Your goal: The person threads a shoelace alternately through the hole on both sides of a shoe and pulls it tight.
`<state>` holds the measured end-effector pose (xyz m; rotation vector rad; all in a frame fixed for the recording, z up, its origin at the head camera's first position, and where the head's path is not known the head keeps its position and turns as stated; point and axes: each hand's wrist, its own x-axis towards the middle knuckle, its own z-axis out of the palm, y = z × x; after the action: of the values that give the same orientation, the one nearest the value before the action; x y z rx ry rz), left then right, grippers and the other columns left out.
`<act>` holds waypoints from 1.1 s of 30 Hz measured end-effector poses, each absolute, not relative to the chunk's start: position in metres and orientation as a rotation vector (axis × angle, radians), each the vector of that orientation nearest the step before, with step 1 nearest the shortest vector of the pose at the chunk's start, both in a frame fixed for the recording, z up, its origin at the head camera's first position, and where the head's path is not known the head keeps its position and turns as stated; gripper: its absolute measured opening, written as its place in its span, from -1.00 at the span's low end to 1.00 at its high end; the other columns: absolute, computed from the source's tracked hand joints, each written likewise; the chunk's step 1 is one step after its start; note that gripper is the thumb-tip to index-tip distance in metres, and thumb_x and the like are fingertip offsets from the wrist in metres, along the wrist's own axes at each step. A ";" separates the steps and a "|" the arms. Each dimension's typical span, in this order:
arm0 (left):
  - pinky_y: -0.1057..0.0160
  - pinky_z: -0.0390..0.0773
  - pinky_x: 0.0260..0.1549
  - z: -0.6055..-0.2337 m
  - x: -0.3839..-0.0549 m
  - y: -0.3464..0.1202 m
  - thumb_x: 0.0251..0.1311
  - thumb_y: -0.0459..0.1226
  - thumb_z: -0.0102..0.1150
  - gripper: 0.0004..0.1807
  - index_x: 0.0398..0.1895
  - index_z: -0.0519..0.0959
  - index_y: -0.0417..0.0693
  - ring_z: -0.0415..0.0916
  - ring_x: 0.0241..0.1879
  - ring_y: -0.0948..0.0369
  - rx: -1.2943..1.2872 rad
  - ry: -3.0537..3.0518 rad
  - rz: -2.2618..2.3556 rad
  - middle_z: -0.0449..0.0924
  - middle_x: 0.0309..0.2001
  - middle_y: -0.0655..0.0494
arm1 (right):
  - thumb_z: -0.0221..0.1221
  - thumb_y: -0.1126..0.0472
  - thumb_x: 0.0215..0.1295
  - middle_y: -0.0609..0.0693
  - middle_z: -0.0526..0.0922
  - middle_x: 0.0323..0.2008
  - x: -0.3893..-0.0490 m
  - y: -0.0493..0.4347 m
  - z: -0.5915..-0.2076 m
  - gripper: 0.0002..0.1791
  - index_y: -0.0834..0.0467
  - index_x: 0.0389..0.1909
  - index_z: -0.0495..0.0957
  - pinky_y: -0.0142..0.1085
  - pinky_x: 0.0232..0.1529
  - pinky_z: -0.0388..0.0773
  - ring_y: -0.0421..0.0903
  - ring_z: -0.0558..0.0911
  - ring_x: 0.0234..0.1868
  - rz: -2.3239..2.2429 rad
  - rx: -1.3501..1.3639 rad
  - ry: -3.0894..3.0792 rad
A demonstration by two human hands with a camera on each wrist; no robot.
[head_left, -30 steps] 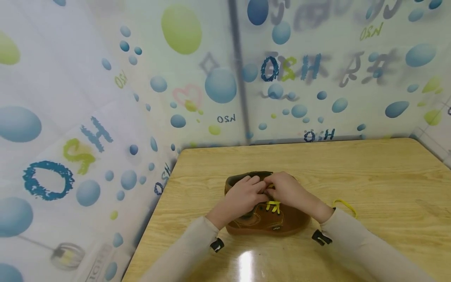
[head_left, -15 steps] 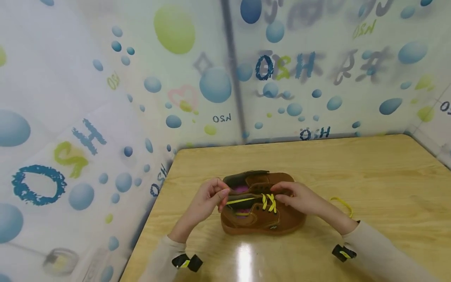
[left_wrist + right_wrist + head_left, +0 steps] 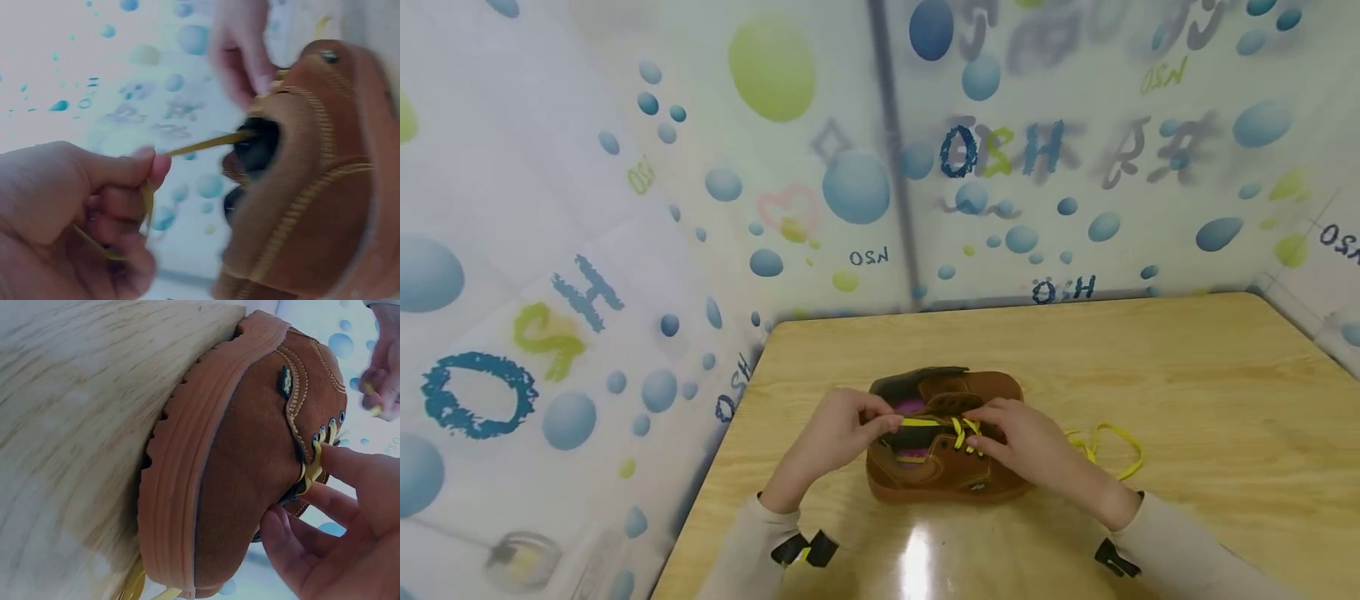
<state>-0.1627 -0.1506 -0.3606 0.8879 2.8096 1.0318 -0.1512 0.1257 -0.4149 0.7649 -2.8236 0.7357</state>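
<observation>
A brown shoe (image 3: pixel 940 483) with stitched seams and a thick sole stands on the table, its opening to the left. Yellow shoelace crosses its front. My left hand (image 3: pixel 842 429) pinches a taut stretch of yellow shoelace (image 3: pixel 206 145) between thumb and forefinger; more of the lace runs through its curled fingers. At the lacing, my right hand (image 3: pixel 1026 437) pinches near the crossed lace (image 3: pixel 315 462), with its fingertips against the shoe. Brown material with eyelets and a dark collar (image 3: pixel 910 383) shows behind; whether it is a second shoe I cannot tell.
To the right of my right hand, a loose yellow lace (image 3: pixel 1131 454) loops on the wooden table (image 3: pixel 1210 400). Walls printed with bubbles (image 3: pixel 856 187) border the table at the back and left. Black straps (image 3: pixel 805 550) circle both wrists.
Both hands were together over the shoe; then my left hand drew out leftward with a lace. Lately it has lowered slightly, and my right fingers have moved left and down along the lacing.
</observation>
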 end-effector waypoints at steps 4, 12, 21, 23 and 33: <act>0.42 0.39 -0.46 -0.366 -0.163 -0.154 0.36 -0.17 0.18 -0.79 -0.43 0.69 0.03 0.32 -0.47 0.41 0.952 2.707 0.992 0.59 -0.40 0.16 | 0.24 0.00 0.34 0.02 0.69 -0.01 -0.150 0.121 -0.415 -0.62 0.07 0.10 0.63 -0.02 -0.06 0.63 0.04 0.68 -0.02 0.781 0.707 -2.811; 0.20 0.46 -0.05 -0.374 -0.168 -0.143 0.52 -0.17 -0.07 -0.68 -0.39 0.51 -0.14 0.54 0.00 0.17 0.932 2.334 1.522 0.63 -0.01 0.05 | 0.26 0.07 0.33 0.05 0.64 -0.12 -0.152 0.119 -0.421 -0.75 0.06 -0.05 0.60 0.03 -0.07 0.58 0.11 0.61 -0.05 0.856 0.628 -2.742; 0.31 0.54 -0.35 -0.387 -0.174 -0.127 0.57 -0.19 -0.20 -0.60 -0.50 0.24 -0.18 0.25 -0.58 0.32 1.021 2.289 1.612 0.27 -0.57 0.08 | 0.20 0.01 0.39 0.03 0.60 -0.04 -0.151 0.115 -0.433 -0.71 0.03 0.03 0.56 -0.01 -0.04 0.53 0.07 0.55 0.02 0.972 0.650 -2.772; 0.38 0.39 -0.52 -0.388 -0.175 -0.121 0.53 -0.16 -0.11 -0.63 -0.50 0.29 -0.07 0.17 -0.65 0.35 1.028 2.529 1.293 0.25 -0.61 0.10 | 0.18 -0.02 0.40 0.05 0.59 0.02 -0.151 0.118 -0.436 -0.66 0.05 0.09 0.54 0.02 -0.02 0.52 0.08 0.53 0.05 1.006 0.666 -2.774; 0.45 0.38 -0.58 -0.398 -0.159 -0.087 0.35 0.00 0.17 -0.70 -0.32 0.75 0.02 0.42 -0.59 0.38 0.781 3.030 0.717 0.67 -0.46 0.21 | 0.27 -0.20 0.25 0.07 0.55 0.09 -0.151 0.126 -0.440 -0.36 0.10 0.21 0.48 -0.02 0.01 0.51 0.00 0.45 0.04 0.971 0.728 -2.758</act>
<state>-0.1586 -0.0872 -0.3977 0.7809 3.0298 0.7174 -0.1512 0.1256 -0.4402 0.7280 -2.7578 0.9713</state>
